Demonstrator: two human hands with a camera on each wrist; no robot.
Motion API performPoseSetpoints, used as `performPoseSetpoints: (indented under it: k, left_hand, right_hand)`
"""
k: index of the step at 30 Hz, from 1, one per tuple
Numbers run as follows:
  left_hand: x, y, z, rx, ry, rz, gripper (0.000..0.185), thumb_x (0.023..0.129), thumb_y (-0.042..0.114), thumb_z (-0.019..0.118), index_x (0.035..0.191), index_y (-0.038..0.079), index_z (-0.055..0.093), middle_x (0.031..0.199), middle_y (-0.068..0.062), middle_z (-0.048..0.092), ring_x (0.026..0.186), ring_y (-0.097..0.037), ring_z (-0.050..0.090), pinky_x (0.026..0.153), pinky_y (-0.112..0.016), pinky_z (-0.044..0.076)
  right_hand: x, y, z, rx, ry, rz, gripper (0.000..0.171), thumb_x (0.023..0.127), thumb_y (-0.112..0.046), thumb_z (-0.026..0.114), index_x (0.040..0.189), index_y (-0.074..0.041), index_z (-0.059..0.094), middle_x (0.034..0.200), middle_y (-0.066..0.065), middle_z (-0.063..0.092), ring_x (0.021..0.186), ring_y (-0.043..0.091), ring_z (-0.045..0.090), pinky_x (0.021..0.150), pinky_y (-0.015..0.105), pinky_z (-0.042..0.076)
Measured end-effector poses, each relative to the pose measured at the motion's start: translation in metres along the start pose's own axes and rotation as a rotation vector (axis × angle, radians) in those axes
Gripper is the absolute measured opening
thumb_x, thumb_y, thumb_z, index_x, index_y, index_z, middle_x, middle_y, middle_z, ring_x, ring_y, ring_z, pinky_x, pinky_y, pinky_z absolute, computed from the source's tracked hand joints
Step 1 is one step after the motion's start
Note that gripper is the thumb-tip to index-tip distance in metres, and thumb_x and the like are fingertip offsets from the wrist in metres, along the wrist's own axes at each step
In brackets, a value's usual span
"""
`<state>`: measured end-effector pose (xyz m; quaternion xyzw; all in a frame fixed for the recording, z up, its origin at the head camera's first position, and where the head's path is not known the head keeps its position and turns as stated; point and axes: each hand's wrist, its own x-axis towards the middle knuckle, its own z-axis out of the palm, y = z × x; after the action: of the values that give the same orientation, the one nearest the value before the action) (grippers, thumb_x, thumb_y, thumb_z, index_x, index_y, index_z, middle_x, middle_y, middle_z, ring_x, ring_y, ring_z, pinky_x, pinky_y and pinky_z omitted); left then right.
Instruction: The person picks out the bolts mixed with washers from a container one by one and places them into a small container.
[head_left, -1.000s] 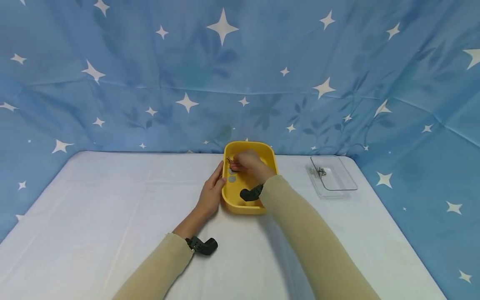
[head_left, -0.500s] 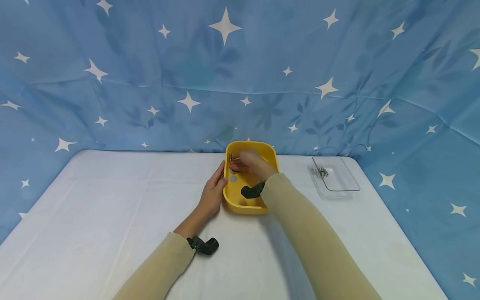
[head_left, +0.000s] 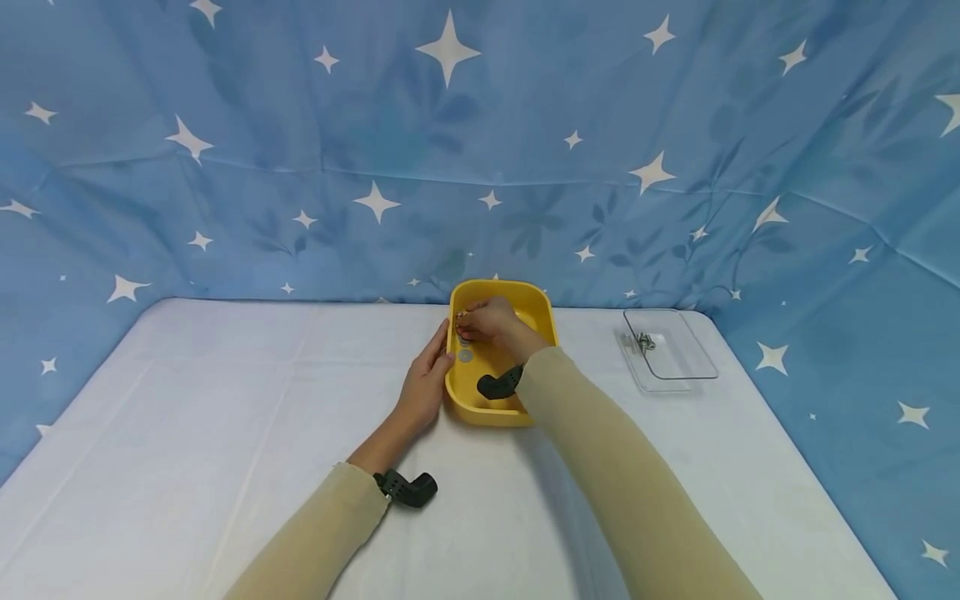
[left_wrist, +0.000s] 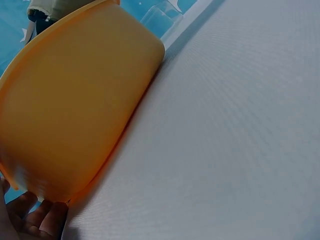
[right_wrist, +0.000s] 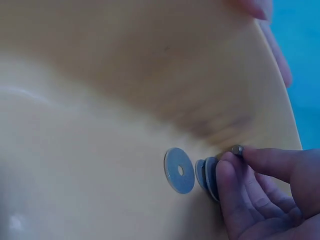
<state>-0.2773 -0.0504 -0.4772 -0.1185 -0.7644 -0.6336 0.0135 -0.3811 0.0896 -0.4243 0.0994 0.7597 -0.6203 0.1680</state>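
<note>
The right hand [head_left: 491, 321] reaches into the yellow tray [head_left: 538, 310], fingertips [right_wrist: 226, 172] pinched narrow on a bolt [right_wrist: 236, 149] and stacked washers [right_wrist: 209, 176] against the tray wall. These small flat parts could slip from so shallow a pinch and scatter. A loose washer [right_wrist: 179, 170] lies at the fingertips' 9 o'clock, while the left hand [head_left: 423, 385] rests flat, fingers straight, on the tray's outer wall.

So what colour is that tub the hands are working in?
Yellow: the tub is plain yellow plastic, clearest in the head view.
</note>
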Motion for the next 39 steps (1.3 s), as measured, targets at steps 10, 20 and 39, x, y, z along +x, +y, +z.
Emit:
performPoseSetpoints:
  k: [10, 20, 39]
  left_hand:
    - [0.001, 0.001, 0.000, 0.007, -0.001, -0.023, 0.057, 0.108, 0.019, 0.038, 0.163, 0.023, 0.022, 0.168, 0.007, 0.024, 0.157, -0.015, 0.021, 0.129, -0.041, 0.021]
    - [0.001, -0.002, -0.003, -0.011, -0.001, -0.020, 0.058, 0.107, 0.021, 0.038, 0.163, 0.025, 0.022, 0.168, 0.006, 0.024, 0.157, -0.016, 0.020, 0.129, -0.043, 0.020]
    - [0.000, -0.002, -0.001, -0.032, -0.005, -0.010, 0.057, 0.108, 0.021, 0.038, 0.163, 0.022, 0.022, 0.169, 0.004, 0.024, 0.158, -0.018, 0.019, 0.130, -0.044, 0.018]
  right_hand:
    - [-0.003, -0.004, -0.004, -0.072, -0.042, 0.002, 0.026, 0.094, -0.001, 0.065, 0.121, 0.000, 0.067, 0.099, 0.010, 0.069, 0.079, 0.015, 0.069, 0.091, 0.031, 0.061]
    - [-0.006, -0.009, -0.017, -0.125, -0.122, -0.042, 0.032, 0.096, 0.000, 0.062, 0.128, 0.003, 0.064, 0.106, 0.015, 0.068, 0.087, 0.020, 0.070, 0.097, 0.037, 0.059]
    - [-0.033, -0.023, -0.094, -0.109, -0.357, -0.095, 0.046, 0.106, -0.003, 0.042, 0.150, 0.007, 0.032, 0.128, 0.017, 0.050, 0.101, 0.017, 0.060, 0.121, 0.050, 0.037]
